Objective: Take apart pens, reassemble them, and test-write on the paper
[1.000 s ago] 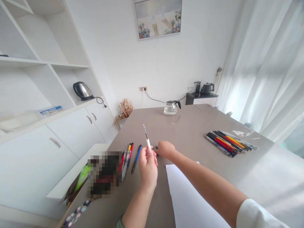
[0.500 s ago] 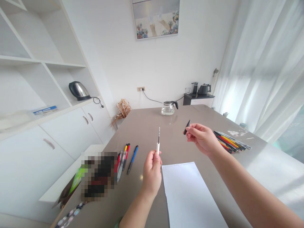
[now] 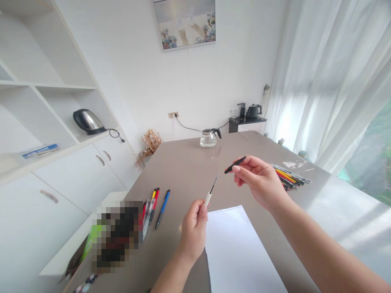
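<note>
My left hand [image 3: 194, 228] is closed around the white end of a thin pen refill [image 3: 211, 190], whose dark tip points up and to the right. My right hand [image 3: 258, 181] pinches a short black pen piece [image 3: 235, 165] a little above and right of that tip. The two parts are close but apart. Both hands hover over a grey-brown table [image 3: 189, 162], just beyond a white sheet of paper [image 3: 241, 252].
A few pens [image 3: 154, 205] lie to the left, red, yellow and blue among them. A pile of several coloured pens [image 3: 288, 177] lies at the right behind my right hand. A glass carafe [image 3: 209, 138] stands at the far edge. A blurred-out object [image 3: 117, 236] sits near left.
My right hand lifted the black piece off the table and brought it toward the refill. My left hand tilted the refill to the right. The view shifted rightward.
</note>
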`<state>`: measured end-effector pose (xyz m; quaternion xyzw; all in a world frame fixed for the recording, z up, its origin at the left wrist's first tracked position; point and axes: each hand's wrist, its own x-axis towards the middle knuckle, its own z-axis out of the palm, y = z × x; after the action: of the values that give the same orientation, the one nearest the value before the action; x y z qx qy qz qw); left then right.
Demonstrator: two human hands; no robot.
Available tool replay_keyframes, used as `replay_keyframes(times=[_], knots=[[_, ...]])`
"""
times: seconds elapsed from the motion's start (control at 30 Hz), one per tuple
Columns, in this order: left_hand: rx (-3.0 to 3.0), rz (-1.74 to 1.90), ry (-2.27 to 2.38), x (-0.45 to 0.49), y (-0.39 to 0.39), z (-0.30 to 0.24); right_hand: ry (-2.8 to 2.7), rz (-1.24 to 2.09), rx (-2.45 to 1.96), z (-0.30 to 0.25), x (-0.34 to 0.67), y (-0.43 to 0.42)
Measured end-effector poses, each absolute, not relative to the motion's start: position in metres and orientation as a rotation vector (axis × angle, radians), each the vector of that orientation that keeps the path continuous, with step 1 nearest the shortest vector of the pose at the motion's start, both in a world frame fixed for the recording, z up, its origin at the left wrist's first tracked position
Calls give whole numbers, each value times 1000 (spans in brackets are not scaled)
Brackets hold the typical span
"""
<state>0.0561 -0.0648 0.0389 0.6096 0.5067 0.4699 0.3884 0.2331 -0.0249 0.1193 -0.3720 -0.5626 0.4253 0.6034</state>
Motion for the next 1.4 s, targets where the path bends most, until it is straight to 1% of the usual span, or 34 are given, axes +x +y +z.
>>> replay_keyframes(times=[0.67, 0.83, 1.13, 1.4], knots=[[1596, 1195, 1239, 59, -67, 43, -1388, 1020, -935, 118, 231, -24], [1601, 1203, 1231, 59, -67, 43, -1426, 1062, -934, 114, 231, -24], [1606, 1208, 1240, 58, -67, 45, -1549, 1258, -916, 103, 219, -25], [1599, 1218, 1232, 58, -67, 45, -1528, 1256, -868, 101, 215, -26]])
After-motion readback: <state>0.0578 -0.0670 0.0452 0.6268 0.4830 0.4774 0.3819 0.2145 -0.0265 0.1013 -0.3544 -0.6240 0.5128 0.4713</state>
